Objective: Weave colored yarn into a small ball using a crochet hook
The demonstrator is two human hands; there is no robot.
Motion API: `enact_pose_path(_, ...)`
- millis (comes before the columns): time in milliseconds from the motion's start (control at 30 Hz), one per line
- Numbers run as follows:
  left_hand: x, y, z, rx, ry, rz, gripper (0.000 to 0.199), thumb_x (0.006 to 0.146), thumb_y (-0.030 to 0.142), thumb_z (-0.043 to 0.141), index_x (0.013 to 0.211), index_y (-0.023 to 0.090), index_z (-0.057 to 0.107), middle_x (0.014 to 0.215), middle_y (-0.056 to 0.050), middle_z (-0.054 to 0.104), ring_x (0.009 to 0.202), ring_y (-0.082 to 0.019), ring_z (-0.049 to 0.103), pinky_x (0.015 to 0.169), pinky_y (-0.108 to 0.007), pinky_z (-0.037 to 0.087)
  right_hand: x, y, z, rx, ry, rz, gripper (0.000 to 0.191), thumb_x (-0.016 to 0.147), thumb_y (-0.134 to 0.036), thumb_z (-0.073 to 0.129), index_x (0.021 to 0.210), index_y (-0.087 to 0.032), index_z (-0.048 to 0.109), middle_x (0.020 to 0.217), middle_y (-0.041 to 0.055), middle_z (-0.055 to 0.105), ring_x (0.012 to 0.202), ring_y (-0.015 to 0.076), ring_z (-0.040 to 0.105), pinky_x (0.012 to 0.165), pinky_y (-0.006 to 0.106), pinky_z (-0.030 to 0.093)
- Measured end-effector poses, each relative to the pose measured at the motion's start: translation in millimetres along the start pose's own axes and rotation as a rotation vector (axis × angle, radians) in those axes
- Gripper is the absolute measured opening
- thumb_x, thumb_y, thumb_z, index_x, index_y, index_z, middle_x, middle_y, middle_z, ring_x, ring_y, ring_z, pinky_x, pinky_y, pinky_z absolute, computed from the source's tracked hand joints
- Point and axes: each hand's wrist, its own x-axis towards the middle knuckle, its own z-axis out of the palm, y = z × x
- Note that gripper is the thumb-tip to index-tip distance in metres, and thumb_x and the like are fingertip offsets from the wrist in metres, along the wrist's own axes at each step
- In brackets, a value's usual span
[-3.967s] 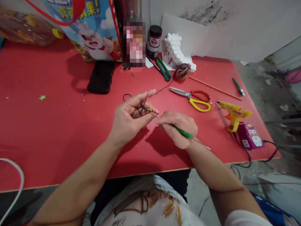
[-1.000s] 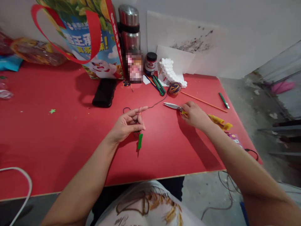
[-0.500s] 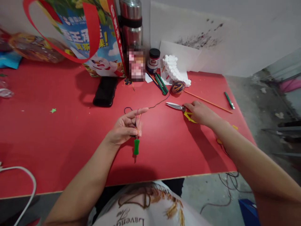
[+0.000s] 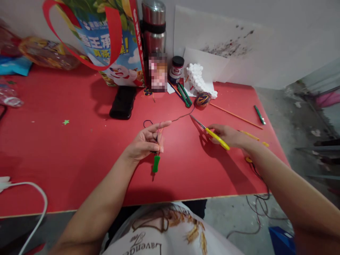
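My left hand (image 4: 145, 143) pinches a crochet hook with a green handle (image 4: 156, 164), which points down below the fingers. Yarn is looped over its stretched index finger, and a strand (image 4: 183, 116) runs from there to a multicoloured ball of yarn (image 4: 203, 100). A loose dark loop (image 4: 148, 123) shows just beyond the knuckles. My right hand (image 4: 224, 134) is closed around scissors with yellow handles (image 4: 217, 139). They are tilted up on edge, blades pointing away and left toward the strand, apparently together. Some of the right fingers are hidden behind the handles.
Along the back of the red table (image 4: 87, 156) stand a printed bag (image 4: 117, 56), a steel flask (image 4: 154, 39) and a dark-lidded jar (image 4: 176, 69). A phone-like black object (image 4: 123, 102), a green cutter (image 4: 185, 95), white fluffy balls (image 4: 198, 76) and an orange stick (image 4: 236, 115) lie nearby.
The scissors, lying flat under my right hand before, are now lifted and turned on edge in its grip. My left hand keeps its hold on the hook and yarn. The view has shifted slightly.
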Motion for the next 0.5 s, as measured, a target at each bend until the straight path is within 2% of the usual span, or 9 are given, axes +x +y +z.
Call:
enact_pose_path(33,0,-1,0.1,-0.005,-0.015,-0.003,0.077,0.078,0.016,0.093,0.151,0.023,0.07,0.069,-0.003,0.077,0.06,-0.014,0.068,0.061,-0.022,0.051,-5,0,2,0.088,-0.005,0.047,0.029,0.083,-0.04,0.074,0.103,-0.02,0.067,0.074,-0.0002,0.069,0.064,0.0167,0.063,0.06,0.028,0.047)
enact_pose_path(100,-1,-1,0.9,-0.019,-0.043,-0.01,0.077,0.08,0.015,0.091,0.153,0.024,0.068,0.071,-0.003,0.078,0.061,-0.013,0.069,0.062,-0.021,0.051,-18,-2,7,0.218,-0.066,0.125,0.036,0.083,-0.052,0.077,0.093,-0.022,0.06,0.069,-0.001,0.066,0.062,0.0179,0.064,0.057,0.029,0.048)
enact_pose_path(200,-1,-1,3.5,-0.038,-0.061,-0.022,0.078,0.081,0.014,0.09,0.154,0.024,0.067,0.071,-0.004,0.077,0.062,-0.014,0.069,0.061,-0.021,0.05,-42,-6,16,0.477,-0.093,0.068,0.053,0.082,-0.064,0.079,0.106,-0.022,0.06,0.091,0.0071,0.077,0.084,0.0268,0.078,0.072,0.035,0.061)
enact_pose_path(267,-1,-1,5.2,-0.046,-0.06,-0.028,0.077,0.08,0.015,0.091,0.152,0.024,0.069,0.069,-0.004,0.077,0.061,-0.014,0.068,0.059,-0.021,0.05,-57,-6,21,0.486,-0.092,0.026,0.054,0.085,-0.069,0.079,0.108,-0.023,0.061,0.092,0.0076,0.077,0.087,0.0266,0.078,0.073,0.034,0.061)
enact_pose_path(333,-1,-1,6.1,-0.051,-0.047,-0.032,0.077,0.079,0.016,0.092,0.152,0.024,0.07,0.068,-0.004,0.077,0.059,-0.014,0.067,0.058,-0.021,0.049,-72,-1,24,0.425,-0.033,0.029,0.048,0.091,-0.069,0.075,0.108,-0.025,0.064,0.089,0.0057,0.076,0.081,0.024,0.074,0.067,0.032,0.058)
enact_pose_path(400,-1,-1,6.5,-0.058,-0.038,-0.036,0.078,0.078,0.016,0.092,0.152,0.024,0.069,0.067,-0.004,0.076,0.059,-0.014,0.066,0.057,-0.021,0.048,-85,7,25,0.332,-0.026,0.045,0.04,0.096,-0.066,0.071,0.103,-0.027,0.068,0.086,0.0045,0.074,0.075,0.0223,0.07,0.068,0.032,0.057)
enact_pose_path(500,-1,-1,8.6,-0.081,-0.06,-0.045,0.081,0.079,0.016,0.092,0.155,0.023,0.066,0.068,-0.003,0.076,0.059,-0.014,0.067,0.058,-0.021,0.048,-100,18,27,0.358,-0.013,-0.092,0.042,0.102,-0.066,0.06,0.114,-0.029,0.074,0.091,0.007,0.075,0.077,0.025,0.068,0.068,0.035,0.057)
